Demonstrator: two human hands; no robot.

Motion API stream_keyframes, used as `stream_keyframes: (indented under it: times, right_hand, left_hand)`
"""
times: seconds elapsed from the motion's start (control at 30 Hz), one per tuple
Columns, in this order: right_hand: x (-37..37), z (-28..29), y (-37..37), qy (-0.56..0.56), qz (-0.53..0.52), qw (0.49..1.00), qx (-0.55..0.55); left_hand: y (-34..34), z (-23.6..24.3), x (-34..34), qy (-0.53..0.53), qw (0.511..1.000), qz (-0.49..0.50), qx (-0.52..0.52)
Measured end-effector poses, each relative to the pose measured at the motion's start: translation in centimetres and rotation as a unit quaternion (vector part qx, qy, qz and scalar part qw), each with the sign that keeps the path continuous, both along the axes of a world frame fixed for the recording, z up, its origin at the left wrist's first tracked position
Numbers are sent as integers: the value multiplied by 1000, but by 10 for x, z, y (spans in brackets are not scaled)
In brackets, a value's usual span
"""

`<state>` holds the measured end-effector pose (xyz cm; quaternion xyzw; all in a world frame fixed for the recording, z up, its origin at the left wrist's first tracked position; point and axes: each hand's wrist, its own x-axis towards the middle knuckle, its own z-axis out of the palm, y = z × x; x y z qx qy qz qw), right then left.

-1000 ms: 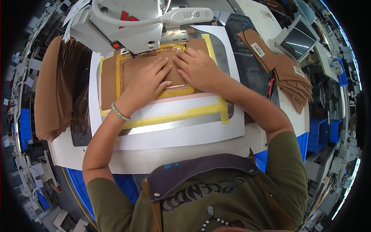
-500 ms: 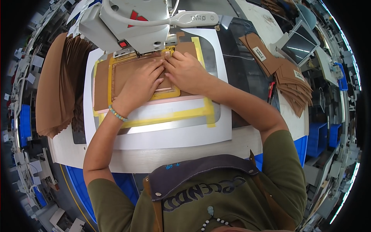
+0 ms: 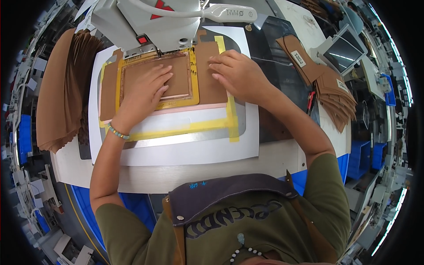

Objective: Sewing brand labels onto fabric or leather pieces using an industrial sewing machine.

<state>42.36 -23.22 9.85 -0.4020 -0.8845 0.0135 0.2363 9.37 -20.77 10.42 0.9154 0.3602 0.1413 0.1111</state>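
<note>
My left hand (image 3: 143,90) lies flat with extended fingers on a brown sheet piece (image 3: 211,90), inside a yellow rectangular frame (image 3: 195,84). The frame rests on the brown piece. At that piece's right edge is my right hand (image 3: 243,76), its fingers loosely bent and slightly apart, nothing seen between them. I cannot tell whether its fingertips touch the piece. Under the brown piece is a white sheet (image 3: 176,155) with yellow tape strips (image 3: 232,115) around the work area. A white machine head (image 3: 165,33) stands over the frame's far edge.
A thick stack of brown pieces (image 3: 55,97) stands at the left. More labelled brown pieces (image 3: 333,99) lie at the right, beside a red-handled tool (image 3: 311,100) and a small screen (image 3: 342,47). A white handheld-shaped device (image 3: 229,13) juts from the machine.
My right hand has left the frame's upper right part and moved right to the brown piece's edge. My left hand has shifted slightly left, apart from the right. The view has shifted a little.
</note>
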Motion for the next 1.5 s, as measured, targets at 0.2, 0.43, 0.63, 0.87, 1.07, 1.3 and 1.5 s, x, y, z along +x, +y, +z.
stream_keyframes:
  times: [0.2,0.43,0.63,0.87,1.07,1.3,1.5]
  right_hand:
    - [-33,0,0,54,124,991,-10]
    - [-53,-20,-20,13,152,988,-5]
    - [-57,-17,-24,36,151,988,-11]
    - [-63,-19,-21,57,143,988,29]
    - [-67,-21,-17,47,135,989,34]
    - [-72,-23,-14,34,99,994,20]
    - [-74,-27,-5,16,73,997,16]
  left_hand:
    - [3,1,-13,-22,999,-33,-19]
    - [4,-8,-10,5,997,-82,-13]
    - [7,0,-11,25,991,-129,-37]
    - [15,3,-20,22,986,-157,-52]
    - [22,3,-22,33,986,-151,-57]
    - [31,2,-21,28,989,-134,-57]
    - [51,0,-21,19,989,-138,-42]
